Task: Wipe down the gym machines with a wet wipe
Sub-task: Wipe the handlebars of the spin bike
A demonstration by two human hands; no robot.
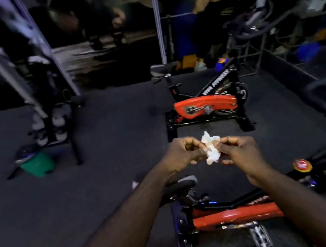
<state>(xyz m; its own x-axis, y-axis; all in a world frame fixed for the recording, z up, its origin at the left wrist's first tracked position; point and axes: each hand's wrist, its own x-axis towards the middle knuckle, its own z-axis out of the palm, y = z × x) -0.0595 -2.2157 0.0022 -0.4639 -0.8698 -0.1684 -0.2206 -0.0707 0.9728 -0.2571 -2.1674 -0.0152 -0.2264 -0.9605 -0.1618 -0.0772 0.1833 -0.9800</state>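
Dark gym floor with a few stray things
A green bucket (37, 164) sits on the dark carpeted floor (112, 172) at the left. At the back stands a pale upright pole (157, 19), with a blurred yellow object (189, 61) just right of its base.

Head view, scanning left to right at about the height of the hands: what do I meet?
green container → left hand → wet wipe → right hand → red knob
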